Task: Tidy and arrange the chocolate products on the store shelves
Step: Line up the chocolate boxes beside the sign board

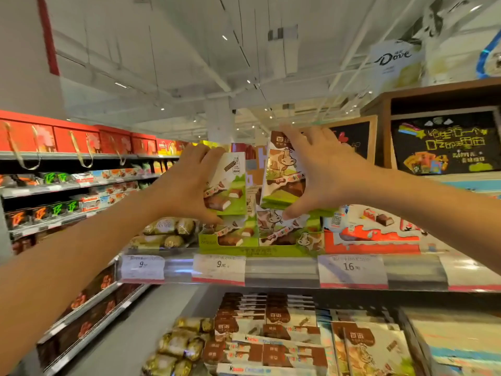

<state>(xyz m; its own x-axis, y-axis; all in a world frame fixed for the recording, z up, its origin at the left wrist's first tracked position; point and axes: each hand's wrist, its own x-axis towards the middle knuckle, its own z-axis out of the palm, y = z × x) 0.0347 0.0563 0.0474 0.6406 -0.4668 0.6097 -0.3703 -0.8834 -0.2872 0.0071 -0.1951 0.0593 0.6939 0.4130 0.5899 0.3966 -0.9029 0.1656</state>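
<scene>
Two green-and-white chocolate packs with a cow drawing are held up above the top shelf. My left hand (187,183) grips the left pack (230,185) by its left side. My right hand (317,169) grips the right pack (282,175), fingers over its top and thumb under its lower edge. Both packs hover just over a green display tray (233,249) that holds more of the same packs lying flat. The shelf's front rail (282,270) carries price tags.
Gold-wrapped chocolates (168,232) lie left of the tray and a red-and-white chocolate box (374,234) lies right of it. The lower shelf (271,335) holds several brown-and-white packs. Red gift boxes (67,139) line the left aisle shelving. A chalkboard sign (444,142) stands at the right.
</scene>
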